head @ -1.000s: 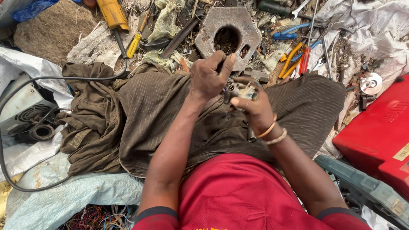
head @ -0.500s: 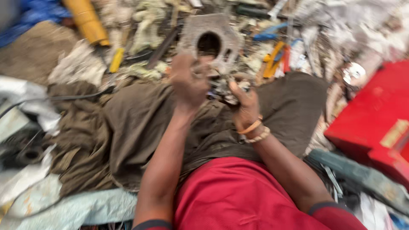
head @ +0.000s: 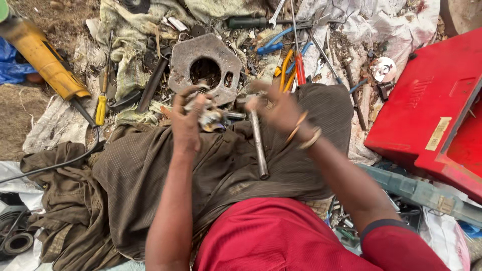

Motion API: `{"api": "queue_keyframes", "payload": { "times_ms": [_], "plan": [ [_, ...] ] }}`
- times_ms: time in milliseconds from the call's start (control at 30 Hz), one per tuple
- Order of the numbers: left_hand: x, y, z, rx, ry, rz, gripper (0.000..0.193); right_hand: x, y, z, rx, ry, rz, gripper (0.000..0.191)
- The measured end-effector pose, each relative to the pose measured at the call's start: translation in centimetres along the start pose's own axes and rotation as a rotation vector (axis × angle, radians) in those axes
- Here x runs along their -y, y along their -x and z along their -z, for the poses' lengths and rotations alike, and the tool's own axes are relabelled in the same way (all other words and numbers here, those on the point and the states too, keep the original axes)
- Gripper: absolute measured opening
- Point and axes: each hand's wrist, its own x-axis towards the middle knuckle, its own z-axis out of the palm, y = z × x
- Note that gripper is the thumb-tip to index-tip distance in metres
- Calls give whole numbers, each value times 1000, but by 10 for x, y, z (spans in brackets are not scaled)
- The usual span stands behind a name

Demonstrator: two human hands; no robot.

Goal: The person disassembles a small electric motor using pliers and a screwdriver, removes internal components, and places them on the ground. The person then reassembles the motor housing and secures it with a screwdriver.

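Left hand [head: 187, 118] is gripping a small greasy metal assembly with pale and dark parts [head: 208, 116], fingers curled tight around it, holding it over the lap just in front of the grey, roughly hexagonal cast-metal plate with a round hole [head: 205, 68]. Right hand [head: 278, 108] is closing thumb and fingers on the top end of a plain grey steel rod [head: 257, 143]; the rod is hanging down toward the brown cloth [head: 150, 180] across the knees. The right hand is blurred, so exact finger contact is unclear.

Judgement: the rod tip is being brought toward the assembly. To do it well: steady the assembly against the knee, line the rod up with the part before pushing, keep fingers off the meeting point.

Pose: both forearms are reaching forward from the red shirt [head: 281, 236], elbows bent, right wrist cocked with bangles [head: 305, 134] showing. Red-handled pliers [head: 299, 68] and a red plastic case [head: 432, 105] are lying nearby.
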Motion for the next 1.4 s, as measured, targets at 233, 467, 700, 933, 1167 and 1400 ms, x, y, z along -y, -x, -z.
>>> {"api": "queue_keyframes", "payload": {
  "times_ms": [233, 467, 700, 933, 1167, 1400],
  "plan": [
    [-17, -24, 51, 1, 233, -18, 57, -101, -128, 133, -241, 527, -251, 58],
    [-1, -19, 61, 108, 124, -82, 80, -108, -182, 109, -40, -114, -669, 44],
    [-17, -19, 52, 236, 84, -77, 81, -99, -173, 121, -345, -547, -561, 17],
    [-27, -11, 48, 277, 62, -114, 86, -113, -144, 139, -1072, 156, 221, 31],
    [-25, -15, 49, 212, -285, -208, 90, -78, -55, 195, -719, -643, 317, 34],
    [-28, -6, 45, 360, -91, -210, 81, 1, 14, 55, 56, -1161, -10, 42]
  ]
}}
